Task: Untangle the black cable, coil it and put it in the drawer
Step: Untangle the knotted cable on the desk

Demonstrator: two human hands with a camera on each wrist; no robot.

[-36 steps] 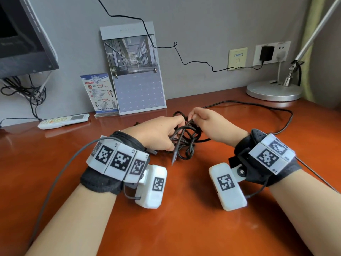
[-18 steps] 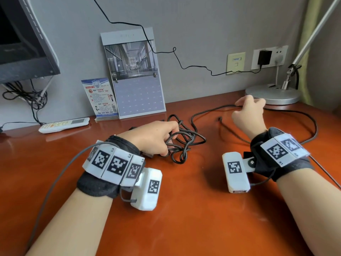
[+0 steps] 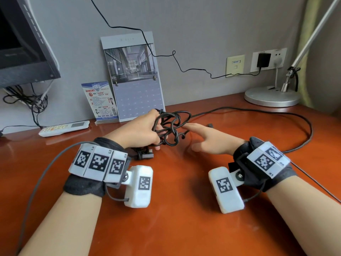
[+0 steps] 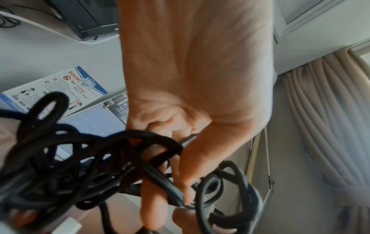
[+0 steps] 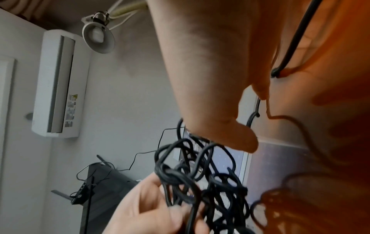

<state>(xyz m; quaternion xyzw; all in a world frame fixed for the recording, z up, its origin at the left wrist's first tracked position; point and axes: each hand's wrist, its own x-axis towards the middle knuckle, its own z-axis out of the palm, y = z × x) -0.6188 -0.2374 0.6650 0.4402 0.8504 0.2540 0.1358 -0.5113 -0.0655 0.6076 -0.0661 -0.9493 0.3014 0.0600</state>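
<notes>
The left hand [image 3: 142, 133] holds the tangled black cable [image 3: 172, 126] above the counter [image 3: 175, 228], its grip curled round several loops. The right hand [image 3: 208, 139] reaches to the tangle with grip spread, one finger touching a loop. The free cable end trails right over the counter. The wrist tags [image 3: 100, 161] read L1, L2; the leaflet [image 3: 100, 100] text is too small to read
</notes>
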